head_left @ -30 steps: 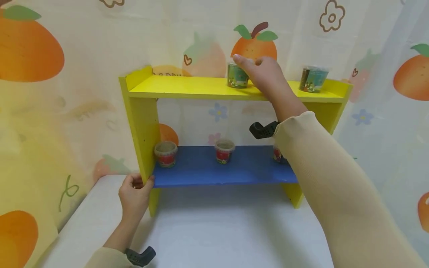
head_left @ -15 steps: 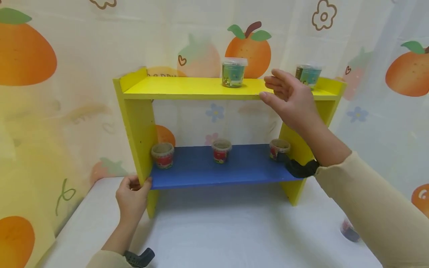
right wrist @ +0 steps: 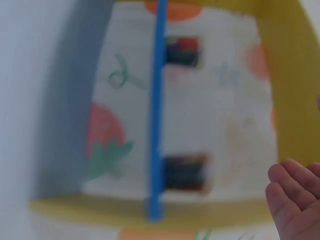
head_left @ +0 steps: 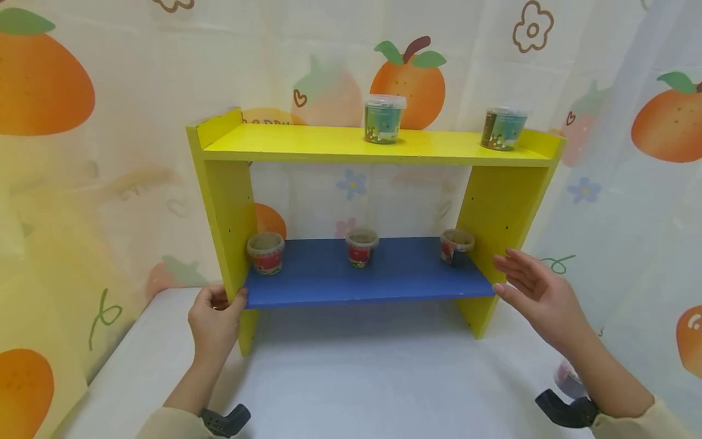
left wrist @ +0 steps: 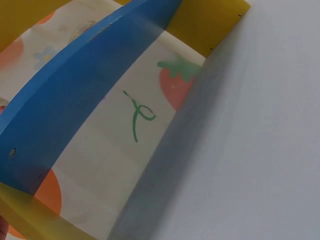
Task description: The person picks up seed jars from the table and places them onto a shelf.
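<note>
My left hand (head_left: 215, 323) grips the lower left side panel (head_left: 226, 225) of a yellow shelf unit, thumb in front at the blue board's corner. Only a sliver of a finger shows in the left wrist view. My right hand (head_left: 543, 305), fingers extended and holding nothing, hovers beside the right side panel (head_left: 501, 213). Two green-blue lidded tubs, a middle one (head_left: 382, 122) and a right one (head_left: 501, 133), stand upright on the yellow top board (head_left: 307, 139). Three red-labelled tubs, left (head_left: 267, 259), middle (head_left: 360, 253) and right (head_left: 455, 250), stand on the blue board (head_left: 406, 283).
Another small tub (head_left: 567, 379) is on the white table (head_left: 356, 378) at the right, partly hidden by my right forearm. Behind the unit hangs a fruit-print curtain (head_left: 137, 183). The right wrist view is blurred.
My right hand has let go of the middle green-blue tub, drawn back to the right and come down beside the right side panel. My left hand keeps its grip.
</note>
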`<state>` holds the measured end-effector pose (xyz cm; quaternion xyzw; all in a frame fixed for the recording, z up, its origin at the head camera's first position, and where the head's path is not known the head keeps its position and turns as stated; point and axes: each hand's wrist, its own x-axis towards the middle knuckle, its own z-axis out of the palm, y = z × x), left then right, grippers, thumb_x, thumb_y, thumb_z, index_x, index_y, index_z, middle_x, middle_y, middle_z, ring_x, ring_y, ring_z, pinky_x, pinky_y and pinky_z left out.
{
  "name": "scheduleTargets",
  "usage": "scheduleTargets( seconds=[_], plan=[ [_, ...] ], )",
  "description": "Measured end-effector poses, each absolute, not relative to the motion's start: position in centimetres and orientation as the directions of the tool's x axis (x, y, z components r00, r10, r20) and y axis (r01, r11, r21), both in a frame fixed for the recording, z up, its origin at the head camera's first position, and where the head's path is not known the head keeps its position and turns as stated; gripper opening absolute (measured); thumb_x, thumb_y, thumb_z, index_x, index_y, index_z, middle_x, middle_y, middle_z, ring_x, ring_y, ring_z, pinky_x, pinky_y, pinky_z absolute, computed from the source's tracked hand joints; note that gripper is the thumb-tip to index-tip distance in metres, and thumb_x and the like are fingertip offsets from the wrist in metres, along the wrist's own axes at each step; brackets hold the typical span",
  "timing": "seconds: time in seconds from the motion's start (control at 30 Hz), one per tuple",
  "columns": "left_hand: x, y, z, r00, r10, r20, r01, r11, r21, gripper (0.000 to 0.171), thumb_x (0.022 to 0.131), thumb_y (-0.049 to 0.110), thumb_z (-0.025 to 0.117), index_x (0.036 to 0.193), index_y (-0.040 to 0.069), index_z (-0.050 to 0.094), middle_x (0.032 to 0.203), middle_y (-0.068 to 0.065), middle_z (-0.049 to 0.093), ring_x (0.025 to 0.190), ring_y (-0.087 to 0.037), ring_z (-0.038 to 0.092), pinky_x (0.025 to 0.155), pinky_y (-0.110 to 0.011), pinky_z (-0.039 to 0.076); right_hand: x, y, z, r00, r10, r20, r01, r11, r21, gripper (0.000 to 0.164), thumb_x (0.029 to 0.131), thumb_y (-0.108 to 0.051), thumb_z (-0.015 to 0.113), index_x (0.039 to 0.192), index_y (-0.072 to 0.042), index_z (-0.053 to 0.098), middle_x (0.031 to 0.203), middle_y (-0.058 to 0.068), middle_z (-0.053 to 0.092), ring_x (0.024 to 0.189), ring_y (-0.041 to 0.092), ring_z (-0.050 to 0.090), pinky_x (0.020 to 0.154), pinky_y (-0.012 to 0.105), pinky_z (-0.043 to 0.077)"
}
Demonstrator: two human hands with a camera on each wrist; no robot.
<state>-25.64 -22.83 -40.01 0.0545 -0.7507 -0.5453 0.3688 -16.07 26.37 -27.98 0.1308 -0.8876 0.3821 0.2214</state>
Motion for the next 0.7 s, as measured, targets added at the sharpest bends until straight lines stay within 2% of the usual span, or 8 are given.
scheduleTargets(
  seconds=[0.27,0.33,0.4,0.5,0.53,0.57,0.63,0.7],
  plan=[
    [-25.5,-22.9,-39.7,-0.742,-0.476,0.473,0.299,0.397,0.868,0.028,0.085,0.017,0.077,0.099,-0.002,0.062,0.089,-0.010,0.062,0.071,-0.008,0.053,0.060,-0.009,0.046,-13.7,33.0,-33.4,-0.932,0.175,0.319,-0.055,0.800,-0.598,0.079,0.093,-0.044,0.064,0.154,-0.008,0.029,0.143,0.025,0.050,0.102,-0.033,0.033,0.077,-0.006,0.034],
    [-25.6,-22.9,-39.7,-0.744,-0.474,0.471,0.294,0.401,0.868,0.029,0.085,0.018,0.077,0.099,-0.002,0.062,0.090,-0.010,0.062,0.072,-0.009,0.053,0.060,-0.008,0.045,-13.0,34.6,-34.5,-0.931,0.237,0.278,0.029,0.806,-0.591,0.083,0.092,-0.049,0.063,0.155,-0.008,0.027,0.144,0.026,0.048,0.109,-0.029,0.037,0.074,-0.007,0.032],
    [-25.6,-22.9,-39.6,-0.745,-0.472,0.472,0.295,0.401,0.867,0.029,0.085,0.018,0.077,0.100,-0.002,0.062,0.090,-0.011,0.062,0.072,-0.009,0.053,0.060,-0.008,0.045,-12.5,35.8,-35.2,-0.929,0.286,0.235,0.097,0.800,-0.592,0.086,0.093,-0.052,0.060,0.155,-0.005,0.023,0.145,0.031,0.044,0.130,-0.008,0.045,0.076,-0.008,0.029],
    [-25.7,-22.8,-39.7,-0.740,-0.478,0.474,0.286,0.414,0.864,0.027,0.085,0.017,0.076,0.100,0.000,0.062,0.089,-0.008,0.062,0.073,-0.012,0.054,0.062,-0.008,0.046,-12.4,37.3,-36.2,-0.923,0.346,0.167,0.180,0.773,-0.609,0.093,0.095,-0.053,0.057,0.154,0.005,0.014,0.147,0.037,0.035,0.139,0.040,0.037,0.107,0.016,0.037],
    [-25.7,-22.8,-39.7,-0.738,-0.479,0.475,0.288,0.414,0.864,0.026,0.085,0.017,0.076,0.099,0.000,0.062,0.089,-0.008,0.062,0.072,-0.012,0.054,0.062,-0.008,0.046,-12.4,37.8,-36.5,-0.922,0.357,0.149,0.203,0.774,-0.599,0.094,0.095,-0.053,0.055,0.153,0.008,0.012,0.146,0.039,0.033,0.138,0.045,0.036,0.112,0.030,0.038],
    [-25.6,-22.8,-39.7,-0.737,-0.479,0.477,0.290,0.414,0.863,0.026,0.085,0.017,0.077,0.099,0.000,0.063,0.088,-0.008,0.062,0.072,-0.011,0.054,0.062,-0.008,0.046,-12.4,38.2,-36.8,-0.922,0.369,0.120,0.236,0.778,-0.582,0.096,0.096,-0.055,0.053,0.152,0.010,0.009,0.147,0.040,0.030,0.130,0.058,0.032,0.111,0.045,0.038],
    [-25.6,-22.9,-39.8,-0.735,-0.480,0.479,0.291,0.415,0.862,0.026,0.084,0.017,0.077,0.098,0.000,0.063,0.088,-0.006,0.062,0.072,-0.011,0.054,0.062,-0.008,0.046,-12.3,39.1,-37.3,-0.922,0.376,0.088,0.269,0.788,-0.554,0.097,0.097,-0.055,0.051,0.151,0.012,0.006,0.146,0.041,0.027,0.127,0.064,0.030,0.099,0.069,0.033],
    [-25.5,-23.0,-39.7,-0.730,-0.486,0.481,0.289,0.418,0.861,0.026,0.084,0.016,0.077,0.097,0.000,0.063,0.086,-0.004,0.062,0.071,-0.010,0.053,0.061,-0.008,0.045,-12.3,39.9,-37.7,-0.924,0.379,0.057,0.296,0.800,-0.523,0.097,0.097,-0.056,0.051,0.150,0.013,0.007,0.146,0.042,0.026,0.124,0.067,0.030,0.096,0.071,0.034]
  ],
)
